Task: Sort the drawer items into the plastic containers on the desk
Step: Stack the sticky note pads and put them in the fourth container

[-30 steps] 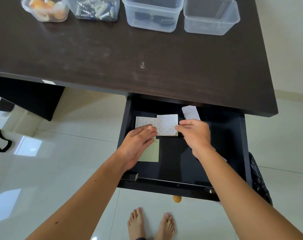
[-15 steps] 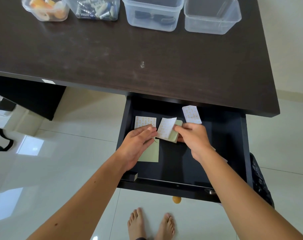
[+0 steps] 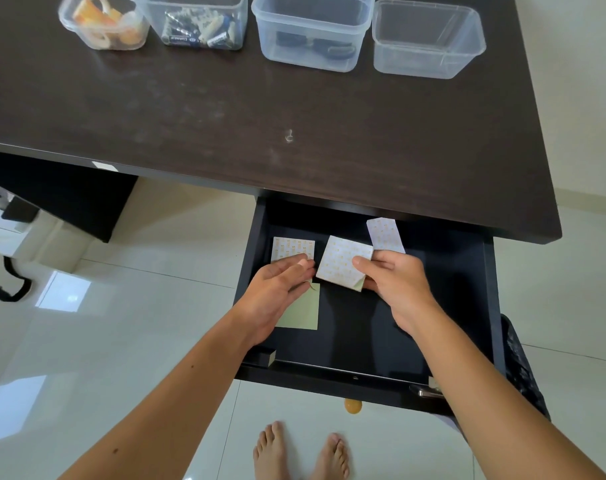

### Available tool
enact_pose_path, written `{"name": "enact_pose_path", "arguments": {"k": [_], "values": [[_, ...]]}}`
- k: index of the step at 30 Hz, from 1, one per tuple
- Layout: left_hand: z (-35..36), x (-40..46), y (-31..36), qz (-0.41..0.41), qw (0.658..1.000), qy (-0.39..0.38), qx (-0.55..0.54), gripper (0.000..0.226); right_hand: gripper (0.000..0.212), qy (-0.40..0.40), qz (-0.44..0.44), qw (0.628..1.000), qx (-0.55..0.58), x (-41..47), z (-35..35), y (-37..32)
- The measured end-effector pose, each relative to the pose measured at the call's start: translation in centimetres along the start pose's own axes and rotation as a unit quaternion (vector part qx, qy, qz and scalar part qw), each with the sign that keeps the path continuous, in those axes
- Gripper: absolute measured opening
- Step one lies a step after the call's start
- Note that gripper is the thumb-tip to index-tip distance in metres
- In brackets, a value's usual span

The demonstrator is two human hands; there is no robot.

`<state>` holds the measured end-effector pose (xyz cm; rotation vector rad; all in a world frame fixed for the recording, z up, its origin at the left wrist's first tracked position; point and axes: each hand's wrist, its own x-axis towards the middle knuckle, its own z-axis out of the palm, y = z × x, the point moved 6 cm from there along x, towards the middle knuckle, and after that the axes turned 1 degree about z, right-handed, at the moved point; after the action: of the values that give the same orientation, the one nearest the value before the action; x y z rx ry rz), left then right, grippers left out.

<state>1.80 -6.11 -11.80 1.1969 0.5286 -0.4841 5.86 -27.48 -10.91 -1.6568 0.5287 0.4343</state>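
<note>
Mid-frame, in the open black drawer (image 3: 467, 306), the right hand (image 3: 395, 285) pinches a patterned white-and-green notepad (image 3: 341, 263); the left hand (image 3: 277, 289), fingers together, lies flat on a patterned white card (image 3: 292, 247).

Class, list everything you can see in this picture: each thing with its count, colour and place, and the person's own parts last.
Desk: 1, dark brown, fills the top.
Tubs: 4, clear plastic, in a row at the desk's far edge; the rightmost is empty.
Drawer: 1, black, pulled open under the desk.
Patterned pads: 3, white with orange print; one held, two lying at the drawer's back.
Green note: 1, pale green, on the drawer floor.
Knob: 1, orange, below the drawer front.
Left hand: 1, resting on the left pad.
Right hand: 1, pinching the middle pad.
Feet: 2, bare, on the white tiles.
</note>
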Motion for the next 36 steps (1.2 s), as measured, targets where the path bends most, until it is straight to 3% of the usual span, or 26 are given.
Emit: {"name": "enact_pose_path", "arguments": {"k": [3, 7, 10, 14, 17, 23, 26, 30, 36], "values": [[0.3, -0.4, 0.4, 0.005, 1.0, -0.016, 0.018, 0.043, 0.02, -0.064, -0.005, 0.998, 0.027, -1.1, -0.4, -1.2], [1.5, -1.5, 0.6, -0.017, 0.997, -0.076, 0.007, 0.036, 0.021, -0.165, -0.021, 0.986, -0.017, -2.7, 1.1, -2.5], [1.5, -2.1, 0.7, -0.015, 0.996, -0.083, 0.0, 0.034, 0.021, -0.195, -0.031, 0.98, -0.033, -2.7, 2.2, -2.8], [0.4, -3.1, 1.2, -0.006, 0.999, -0.043, -0.025, 0.033, 0.021, -0.161, -0.049, 0.986, -0.017, -1.0, 2.9, -3.1], [-0.3, -4.5, 1.5, -0.001, 0.998, -0.046, -0.036, 0.033, 0.014, -0.114, -0.095, 0.985, -0.089, 1.5, 3.7, -3.2], [-1.9, -6.3, 1.6, 0.01, 0.998, -0.044, -0.036, 0.036, 0.054, -0.122, -0.219, 0.911, -0.326, 3.4, 7.6, -3.0], [-2.5, -6.5, 1.5, 0.011, 0.999, -0.037, -0.035, 0.034, 0.053, -0.118, -0.231, 0.89, -0.375, 3.5, 8.3, -2.8], [-2.7, -6.7, 1.4, 0.007, 0.999, -0.022, -0.034, 0.034, 0.031, -0.111, -0.202, 0.915, -0.331, 3.2, 7.4, -3.1], [-2.1, -6.6, 1.4, 0.015, 1.0, -0.008, -0.006, 0.033, 0.017, -0.128, -0.11, 0.979, -0.113, 2.1, 3.7, -2.7]]}}
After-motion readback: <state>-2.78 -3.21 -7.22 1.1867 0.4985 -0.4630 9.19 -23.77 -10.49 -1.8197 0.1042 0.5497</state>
